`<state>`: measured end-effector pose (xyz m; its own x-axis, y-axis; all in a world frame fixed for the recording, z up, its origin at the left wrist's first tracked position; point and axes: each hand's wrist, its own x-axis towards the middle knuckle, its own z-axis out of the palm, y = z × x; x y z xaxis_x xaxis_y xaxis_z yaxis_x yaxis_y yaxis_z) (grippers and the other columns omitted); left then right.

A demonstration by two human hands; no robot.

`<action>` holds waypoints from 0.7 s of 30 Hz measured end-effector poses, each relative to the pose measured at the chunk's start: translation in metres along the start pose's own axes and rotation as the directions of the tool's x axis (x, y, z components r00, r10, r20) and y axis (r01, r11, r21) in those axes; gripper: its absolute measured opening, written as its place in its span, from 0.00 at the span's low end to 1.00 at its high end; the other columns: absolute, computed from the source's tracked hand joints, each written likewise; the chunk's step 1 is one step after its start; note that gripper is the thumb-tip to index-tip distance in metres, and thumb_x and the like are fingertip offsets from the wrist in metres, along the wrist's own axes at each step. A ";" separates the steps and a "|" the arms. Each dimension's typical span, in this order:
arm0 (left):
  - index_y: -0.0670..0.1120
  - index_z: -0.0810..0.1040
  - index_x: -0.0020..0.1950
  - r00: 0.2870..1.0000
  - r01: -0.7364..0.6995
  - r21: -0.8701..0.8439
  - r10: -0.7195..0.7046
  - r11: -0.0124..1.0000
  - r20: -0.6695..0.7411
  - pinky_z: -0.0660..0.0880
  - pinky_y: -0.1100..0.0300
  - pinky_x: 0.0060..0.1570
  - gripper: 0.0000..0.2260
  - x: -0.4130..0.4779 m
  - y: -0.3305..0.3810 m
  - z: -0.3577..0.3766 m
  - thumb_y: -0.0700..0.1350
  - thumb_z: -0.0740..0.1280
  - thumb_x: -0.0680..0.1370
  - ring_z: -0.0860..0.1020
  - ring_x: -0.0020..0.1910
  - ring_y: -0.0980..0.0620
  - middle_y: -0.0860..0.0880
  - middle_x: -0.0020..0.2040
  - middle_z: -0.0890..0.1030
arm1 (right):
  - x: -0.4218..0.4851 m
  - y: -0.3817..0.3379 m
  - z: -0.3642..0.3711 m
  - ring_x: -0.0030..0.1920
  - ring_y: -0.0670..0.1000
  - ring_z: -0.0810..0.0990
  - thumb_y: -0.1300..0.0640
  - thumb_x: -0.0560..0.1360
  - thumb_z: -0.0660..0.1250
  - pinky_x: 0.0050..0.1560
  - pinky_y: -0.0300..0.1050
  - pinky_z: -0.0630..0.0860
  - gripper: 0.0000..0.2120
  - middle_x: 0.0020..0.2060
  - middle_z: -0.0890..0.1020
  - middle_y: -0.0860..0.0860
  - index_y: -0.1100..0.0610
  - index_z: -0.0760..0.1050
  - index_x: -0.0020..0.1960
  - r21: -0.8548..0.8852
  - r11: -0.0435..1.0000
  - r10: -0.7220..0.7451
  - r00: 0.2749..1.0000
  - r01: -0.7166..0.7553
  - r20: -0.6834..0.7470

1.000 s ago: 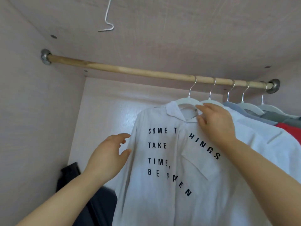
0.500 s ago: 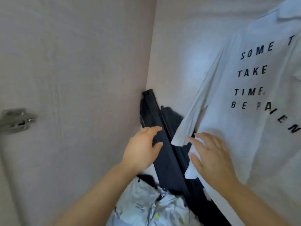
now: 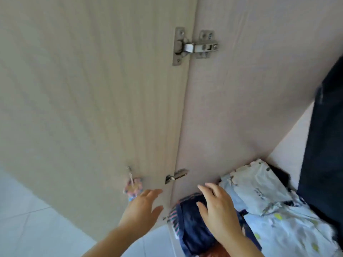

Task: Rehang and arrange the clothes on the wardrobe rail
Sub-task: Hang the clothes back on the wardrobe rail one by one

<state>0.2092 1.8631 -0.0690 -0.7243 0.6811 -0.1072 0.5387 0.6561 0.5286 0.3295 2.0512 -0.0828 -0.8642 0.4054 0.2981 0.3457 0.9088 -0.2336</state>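
— Head view, looking down. Where are your hands?
— My left hand (image 3: 143,206) is spread wide, holding nothing, near the door (image 3: 92,89), just beside a charm (image 3: 133,187) hanging on it. My right hand (image 3: 220,213) lies on a folded navy garment (image 3: 193,232), fingers loose; through the blur it seems to rest there, not grip.
— And the other clothes?
— A printed cloth (image 3: 263,193) lies right of the navy one, touching it. A dark garment (image 3: 326,127) hangs at the far right.

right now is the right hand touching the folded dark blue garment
Cannot tell: head view shows right hand spread over dark blue garment, blurred, contact unclear.
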 end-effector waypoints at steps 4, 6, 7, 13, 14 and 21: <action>0.56 0.63 0.70 0.972 0.212 -0.023 -0.213 0.977 -0.095 0.68 0.64 0.59 0.21 -0.058 -0.074 -0.023 0.52 0.61 0.78 0.72 0.61 0.57 0.56 0.64 0.72 | -0.001 -0.071 0.035 0.42 0.53 0.82 0.55 0.51 0.83 0.40 0.46 0.80 0.28 0.45 0.81 0.50 0.54 0.81 0.50 0.075 0.981 -0.186 0.979 0.181 0.079; 0.54 0.64 0.70 0.935 0.312 -0.079 -0.321 0.947 -0.154 0.68 0.63 0.60 0.21 -0.089 -0.108 -0.034 0.51 0.62 0.77 0.73 0.60 0.56 0.53 0.63 0.73 | -0.001 -0.113 0.050 0.41 0.53 0.82 0.55 0.49 0.83 0.38 0.46 0.80 0.29 0.44 0.81 0.50 0.53 0.81 0.49 0.131 0.947 -0.304 0.948 0.292 0.089; 0.53 0.65 0.69 0.912 0.353 -0.113 -0.369 0.929 -0.180 0.68 0.62 0.60 0.21 -0.107 -0.123 -0.040 0.50 0.63 0.77 0.73 0.60 0.55 0.52 0.62 0.73 | -0.002 -0.135 0.058 0.41 0.52 0.82 0.55 0.48 0.83 0.38 0.45 0.80 0.30 0.44 0.81 0.50 0.53 0.81 0.49 0.159 0.927 -0.357 0.929 0.339 0.100; 0.53 0.64 0.70 0.727 0.565 -0.228 -0.609 0.793 -0.318 0.68 0.63 0.59 0.20 -0.220 -0.198 -0.073 0.51 0.61 0.78 0.73 0.60 0.56 0.54 0.63 0.72 | -0.020 -0.279 0.087 0.41 0.50 0.81 0.53 0.54 0.81 0.40 0.41 0.79 0.25 0.44 0.80 0.49 0.53 0.80 0.49 0.279 0.756 -0.639 0.759 0.592 0.120; 0.53 0.64 0.70 0.687 0.598 -0.247 -0.646 0.763 -0.332 0.68 0.63 0.59 0.20 -0.241 -0.211 -0.077 0.51 0.61 0.78 0.73 0.60 0.56 0.54 0.63 0.72 | -0.025 -0.303 0.090 0.40 0.50 0.81 0.54 0.54 0.81 0.40 0.42 0.79 0.23 0.44 0.80 0.49 0.53 0.80 0.48 0.307 0.728 -0.668 0.734 0.613 0.119; 0.53 0.67 0.68 0.374 0.725 -0.426 -0.828 0.541 -0.417 0.69 0.60 0.57 0.19 -0.379 -0.295 -0.103 0.50 0.63 0.77 0.73 0.59 0.55 0.53 0.60 0.74 | -0.057 -0.450 0.117 0.41 0.49 0.81 0.55 0.54 0.79 0.39 0.40 0.78 0.23 0.43 0.79 0.47 0.52 0.79 0.49 0.392 0.532 -0.835 0.542 0.751 0.094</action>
<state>0.2806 1.3782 -0.0978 -0.8964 -0.4247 -0.1266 -0.4167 0.7105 0.5671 0.1808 1.6077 -0.1034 -0.7915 -0.5485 0.2697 -0.6085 0.7488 -0.2629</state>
